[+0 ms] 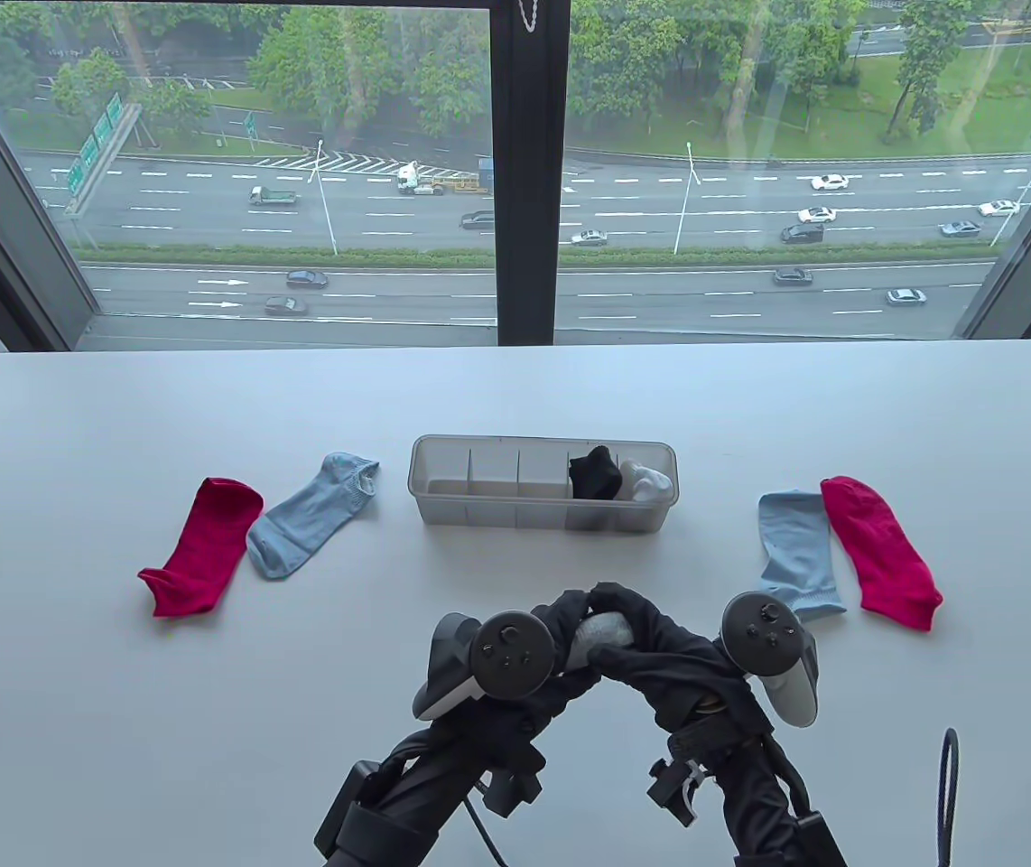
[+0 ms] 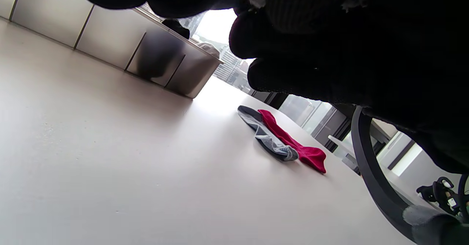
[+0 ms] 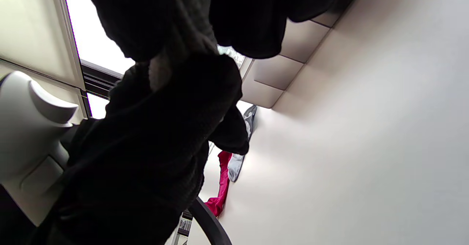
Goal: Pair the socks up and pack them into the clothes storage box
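Near the table's front edge, both gloved hands meet around a rolled grey sock bundle (image 1: 601, 632). My left hand (image 1: 570, 628) grips it from the left and my right hand (image 1: 637, 623) curls over it from the right; gloves hide most of it. A strip of grey sock (image 3: 158, 70) shows between the fingers in the right wrist view. The clear divided storage box (image 1: 470, 506) stands behind the hands, holding a black sock roll (image 1: 595, 474) and a white sock roll (image 1: 646, 480) in its two right compartments. Its other compartments hold nothing.
A red sock (image 1: 204, 546) and a light blue sock (image 1: 312, 515) lie flat left of the box. Another light blue sock (image 1: 800, 551) and red sock (image 1: 881, 551) lie side by side at the right. A black curved bar (image 1: 949, 786) rises at the front right.
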Demonstrator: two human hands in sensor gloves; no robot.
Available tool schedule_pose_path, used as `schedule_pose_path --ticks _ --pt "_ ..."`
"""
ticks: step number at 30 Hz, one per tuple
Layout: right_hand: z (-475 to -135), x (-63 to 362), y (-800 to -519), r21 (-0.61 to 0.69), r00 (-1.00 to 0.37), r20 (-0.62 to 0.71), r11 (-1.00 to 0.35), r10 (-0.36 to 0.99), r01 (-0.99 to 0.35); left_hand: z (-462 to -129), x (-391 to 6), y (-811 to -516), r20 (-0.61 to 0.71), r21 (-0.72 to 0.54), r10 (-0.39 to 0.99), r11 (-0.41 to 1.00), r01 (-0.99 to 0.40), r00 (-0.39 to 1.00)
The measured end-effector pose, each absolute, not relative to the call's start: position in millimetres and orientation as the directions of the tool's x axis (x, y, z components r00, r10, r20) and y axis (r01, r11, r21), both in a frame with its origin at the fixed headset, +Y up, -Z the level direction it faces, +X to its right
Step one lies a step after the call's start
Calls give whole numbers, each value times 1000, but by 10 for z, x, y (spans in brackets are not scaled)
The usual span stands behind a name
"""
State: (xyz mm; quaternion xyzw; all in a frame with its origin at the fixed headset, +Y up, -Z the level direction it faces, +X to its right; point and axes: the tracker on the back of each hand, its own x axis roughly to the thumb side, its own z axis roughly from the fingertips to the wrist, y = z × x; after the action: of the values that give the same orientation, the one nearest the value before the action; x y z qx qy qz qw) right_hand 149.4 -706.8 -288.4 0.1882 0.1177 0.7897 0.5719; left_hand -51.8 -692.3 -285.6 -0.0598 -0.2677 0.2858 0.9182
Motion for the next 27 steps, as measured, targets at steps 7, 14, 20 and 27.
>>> schedule_pose_path --ticks 7,14,20,27 --pt "-2911 1535 -7001 221 -462 169 -490 871 -843 -2760 -666 -6827 426 -170 547 830 -531 720" --pt "-2843 1406 -6980 174 -475 157 -498 866 -850 -2744 -681 -6719 405 -67 553 812 -579 728" --pt "-2878 1397 -7018 264 -390 173 -424 904 -866 -2788 -812 -6675 355 -92 613 774 -627 705" --pt "-2927 1388 -7099 311 -368 154 -399 917 -863 -2780 -962 -6757 328 -135 720 676 -724 612"
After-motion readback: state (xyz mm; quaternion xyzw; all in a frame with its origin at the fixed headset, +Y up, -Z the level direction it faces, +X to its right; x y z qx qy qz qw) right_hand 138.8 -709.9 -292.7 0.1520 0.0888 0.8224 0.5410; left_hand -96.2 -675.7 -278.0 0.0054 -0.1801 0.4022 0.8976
